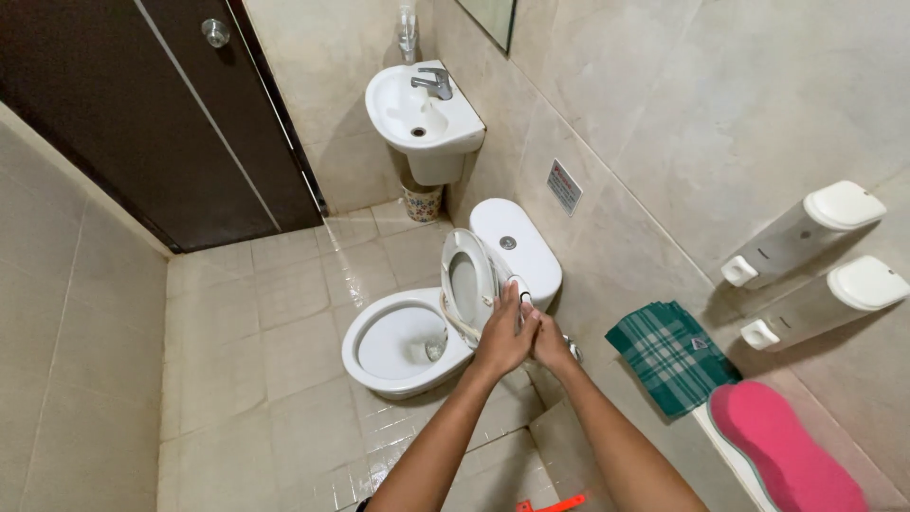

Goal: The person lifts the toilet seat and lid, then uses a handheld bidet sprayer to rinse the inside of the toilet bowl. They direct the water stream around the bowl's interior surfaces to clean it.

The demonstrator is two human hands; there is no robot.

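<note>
Here, the left hand (502,332) is overlapping the right hand (550,343) beside the raised toilet seat (468,280), pinching a small white object (522,294); what it is stays unclear. The right hand's grip is hidden, so I cannot tell. Two dispensers (806,232) are hanging on the wall, above one green cloth (671,353); one sink (422,114) is sitting beyond.

Toilet bowl (393,346), raised seat (467,282) and cistern (517,246) looked like glossy white ceramic or hard plastic, smooth all over, as did the wall basin (417,114) with its shiny metal tap (433,83). Floor tiles (275,322) were beige, wet-looking and reflective; wall tiles (682,114) a smoother, duller satin. Green checked cloth (671,356) appeared soft and matt, the two wall dispensers (806,232) smooth plastic, the door (142,123) dark matt wood.
</note>
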